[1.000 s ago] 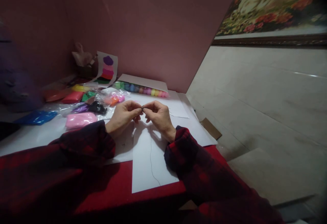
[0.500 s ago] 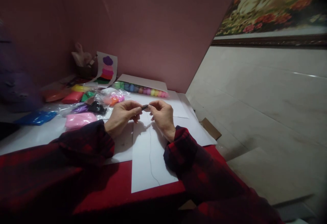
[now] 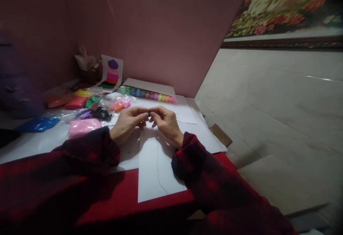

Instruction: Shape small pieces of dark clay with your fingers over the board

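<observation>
So, biggest thing around is the dusty-pink backboard (image 3: 166,31), standing in a corner shape behind the table (image 3: 118,192), which has a red cloth on it. To the right of the table it's pale floor tiles (image 3: 268,102) with plenty of open room, and a flower painting (image 3: 289,9) sits up top past the backboard's edge. No writing or labels I can read anywhere, too dim and small.

White paper sheets (image 3: 158,177) cover most of the table and stop short of its near edge, with a thin pencil line running down the front one. Left of my hands there's a heap of clay packs in plastic, the pink pack (image 3: 83,126) and blue pack (image 3: 39,123) closest to me. Against the backboard leans a colour card (image 3: 112,72), and a row of little clay tubs (image 3: 148,94) lies just beside it.

My left hand (image 3: 128,122) and right hand (image 3: 166,122) meet fingertip to fingertip above the paper, both pinched on a tiny dark bit of clay (image 3: 149,112) between them.
</observation>
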The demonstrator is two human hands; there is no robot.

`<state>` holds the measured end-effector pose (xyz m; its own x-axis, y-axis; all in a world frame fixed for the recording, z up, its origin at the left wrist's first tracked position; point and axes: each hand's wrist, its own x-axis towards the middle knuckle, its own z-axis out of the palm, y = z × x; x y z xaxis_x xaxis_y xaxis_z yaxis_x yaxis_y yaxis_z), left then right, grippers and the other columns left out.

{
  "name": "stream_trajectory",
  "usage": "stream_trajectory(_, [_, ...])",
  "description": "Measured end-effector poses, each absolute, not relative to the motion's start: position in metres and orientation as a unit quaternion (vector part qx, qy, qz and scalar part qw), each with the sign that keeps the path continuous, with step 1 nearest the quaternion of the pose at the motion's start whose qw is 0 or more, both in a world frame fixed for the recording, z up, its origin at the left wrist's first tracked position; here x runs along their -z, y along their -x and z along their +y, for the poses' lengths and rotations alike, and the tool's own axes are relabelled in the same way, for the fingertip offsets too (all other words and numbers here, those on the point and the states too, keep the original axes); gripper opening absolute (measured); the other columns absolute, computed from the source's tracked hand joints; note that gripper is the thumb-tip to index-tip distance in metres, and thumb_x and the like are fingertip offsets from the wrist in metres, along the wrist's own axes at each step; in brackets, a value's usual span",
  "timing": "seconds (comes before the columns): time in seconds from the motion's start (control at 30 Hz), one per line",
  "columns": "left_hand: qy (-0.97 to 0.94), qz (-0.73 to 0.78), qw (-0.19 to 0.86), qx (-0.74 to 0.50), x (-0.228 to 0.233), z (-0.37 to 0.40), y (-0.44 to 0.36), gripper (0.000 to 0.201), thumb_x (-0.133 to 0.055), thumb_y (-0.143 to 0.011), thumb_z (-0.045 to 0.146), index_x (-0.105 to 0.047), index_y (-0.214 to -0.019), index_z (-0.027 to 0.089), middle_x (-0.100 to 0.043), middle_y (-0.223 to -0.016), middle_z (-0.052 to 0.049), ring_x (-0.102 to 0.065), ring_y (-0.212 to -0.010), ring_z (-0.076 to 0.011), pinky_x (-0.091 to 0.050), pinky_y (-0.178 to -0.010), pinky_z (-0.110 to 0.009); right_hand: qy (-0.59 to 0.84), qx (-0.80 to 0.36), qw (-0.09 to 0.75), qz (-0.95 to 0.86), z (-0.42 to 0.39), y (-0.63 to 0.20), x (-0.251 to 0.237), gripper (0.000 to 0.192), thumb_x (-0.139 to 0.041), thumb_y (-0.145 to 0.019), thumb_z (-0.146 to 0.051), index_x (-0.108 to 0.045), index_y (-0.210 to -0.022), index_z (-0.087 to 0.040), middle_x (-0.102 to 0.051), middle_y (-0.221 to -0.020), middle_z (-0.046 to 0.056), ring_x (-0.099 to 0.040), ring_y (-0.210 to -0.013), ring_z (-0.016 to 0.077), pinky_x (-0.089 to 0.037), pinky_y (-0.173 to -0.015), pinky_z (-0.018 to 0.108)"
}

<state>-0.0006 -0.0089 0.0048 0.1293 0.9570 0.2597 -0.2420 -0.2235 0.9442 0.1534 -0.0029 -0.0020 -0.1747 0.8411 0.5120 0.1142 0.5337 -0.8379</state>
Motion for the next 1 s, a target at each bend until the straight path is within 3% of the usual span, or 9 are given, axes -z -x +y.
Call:
stream_trajectory(0.13, [-0.539, 0.33, 0.522, -0.573, -0.0034, -0.0079, 0.0014, 0.037, -0.092, -0.057, 0.039, -0.072, -0.071, 0.012, -0.066, -0.06, -0.002, -0.055, -0.049, -0.0108, -0.045, -0.047, -0.024, 0.343, -0.355, 0.544, -0.679, -0.0031, -0.1528, 0.0017, 0.019, -0.073, -0.08, -0.034, -0.065, -0.089, -0.02, -0.066, -0.074, -0.002, -0.062, -0.065, 0.0115, -0.054, -0.055, 0.024])
stream_trajectory(0.33, [-0.528, 0.325, 0.547, -0.563, -0.0007, -0.0062, 0.0011, 0.04, -0.089, -0.063, 0.046, -0.068, -0.071, 0.012, -0.065, -0.061, -0.003, -0.055, -0.047, -0.0104, -0.043, -0.044, -0.022, 0.35, -0.333, 0.532, -0.695, -0.003, -0.1544, 0.0027, 0.005, -0.065, -0.082, -0.02, -0.063, -0.086, -0.02, -0.065, -0.072, -0.003, -0.06, -0.06, 0.01, -0.052, -0.056, 0.024])
stream_trajectory(0.57, [-0.52, 0.333, 0.552, -0.561, -0.0052, -0.0086, 0.0001, 0.029, -0.087, -0.059, 0.031, -0.067, -0.069, 0.013, -0.063, -0.054, -0.002, -0.053, -0.045, -0.0106, -0.042, -0.043, -0.022, 0.374, -0.271, 0.52, -0.719, -0.0062, -0.1542, 0.0019, 0.001, -0.064, -0.085, -0.021, -0.065, -0.085, -0.02, -0.068, -0.075, 0.0, -0.064, -0.068, 0.0127, -0.054, -0.063, 0.026])
stream_trajectory(0.77, [-0.492, 0.351, 0.524, -0.6, -0.0041, -0.0043, -0.0004, 0.027, -0.085, -0.054, 0.022, -0.07, -0.072, 0.011, -0.065, -0.058, -0.001, -0.057, -0.05, -0.0111, -0.044, -0.048, -0.022, 0.393, -0.3, 0.551, -0.672, -0.0051, -0.1524, 0.0002, 0.008, -0.067, -0.082, -0.026, -0.063, -0.082, -0.019, -0.064, -0.069, -0.002, -0.06, -0.059, 0.0111, -0.053, -0.056, 0.026])
stream_trajectory(1.0, [-0.519, 0.366, 0.504, -0.586, 0.0007, -0.0019, 0.0038, 0.028, -0.086, -0.059, 0.031, -0.07, -0.073, 0.012, -0.065, -0.058, -0.002, -0.057, -0.049, -0.0125, -0.044, -0.045, -0.023, 0.436, -0.292, 0.58, -0.623, -0.0017, -0.1549, -0.0014, 0.011, -0.067, -0.08, -0.029, -0.062, -0.081, -0.019, -0.065, -0.069, -0.001, -0.059, -0.059, 0.0112, -0.049, -0.049, 0.023])
